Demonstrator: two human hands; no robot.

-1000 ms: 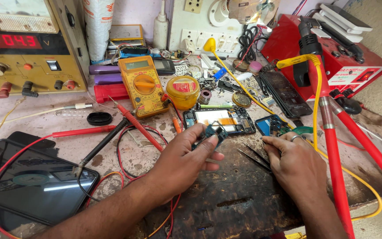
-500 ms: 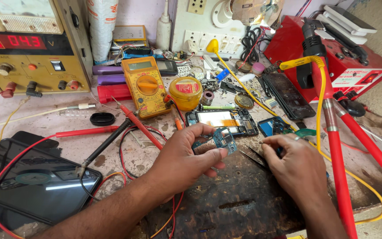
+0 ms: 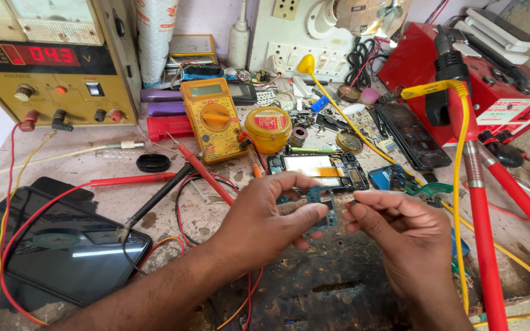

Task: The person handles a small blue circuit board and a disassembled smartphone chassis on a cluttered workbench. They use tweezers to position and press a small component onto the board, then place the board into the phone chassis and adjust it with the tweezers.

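Right now the left hand (image 3: 265,220) pinches a small blue circuit board (image 3: 317,205) above the worktop (image 3: 173,208); the right hand (image 3: 403,230), fingers closed together, touches its right edge, near the opened phone (image 3: 317,168).

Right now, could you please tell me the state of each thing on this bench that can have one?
Left hand: shut on circuit board.
Right hand: pinched shut beside the board; what it grips is too small to tell.
Power supply: on, red display lit.
Multimeter: screen blank.
Opened phone: back off, insides exposed.
Tablet: screen dark.
Yellow tin: lid on.
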